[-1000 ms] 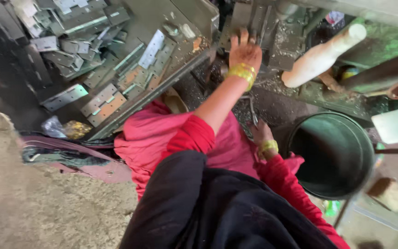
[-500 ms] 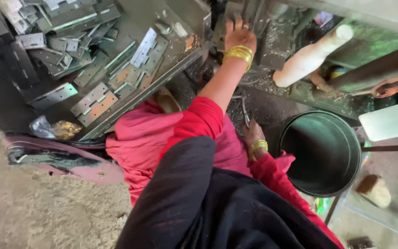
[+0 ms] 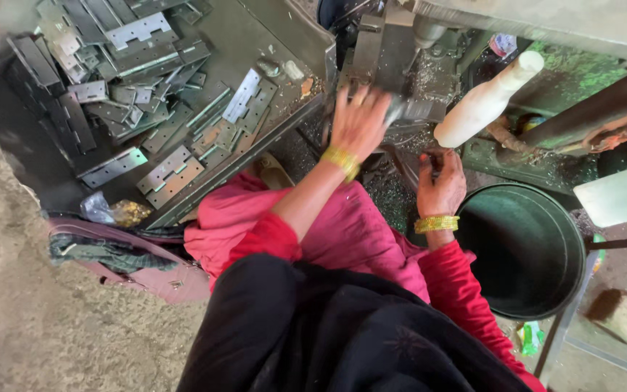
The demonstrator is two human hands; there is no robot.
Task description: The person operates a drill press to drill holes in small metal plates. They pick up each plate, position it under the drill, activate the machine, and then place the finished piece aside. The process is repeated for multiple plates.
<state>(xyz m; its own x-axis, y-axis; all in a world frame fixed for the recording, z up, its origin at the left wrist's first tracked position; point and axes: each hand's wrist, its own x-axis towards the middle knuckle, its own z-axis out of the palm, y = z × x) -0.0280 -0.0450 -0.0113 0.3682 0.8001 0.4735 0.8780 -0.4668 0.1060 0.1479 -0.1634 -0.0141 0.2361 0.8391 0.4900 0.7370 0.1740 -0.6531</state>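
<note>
Head view: two hands at a metal press.
Left hand [image 3: 359,120] spread wide, blurred, on the press [image 3: 393,54]; right hand [image 3: 440,181] curled, contents unclear, beside bucket [image 3: 527,247]; hinges [image 3: 172,170] left.

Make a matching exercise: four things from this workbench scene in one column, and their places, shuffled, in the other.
1. metal hinges
2. white bottle
3. dark green bucket
4. left hand

a. beside the right forearm, lower right
b. heaped in the tray, upper left
c. raised at the machine, top centre
d. leaning by the machine, above the right hand

Pairs: 1-b, 2-d, 3-a, 4-c
</note>
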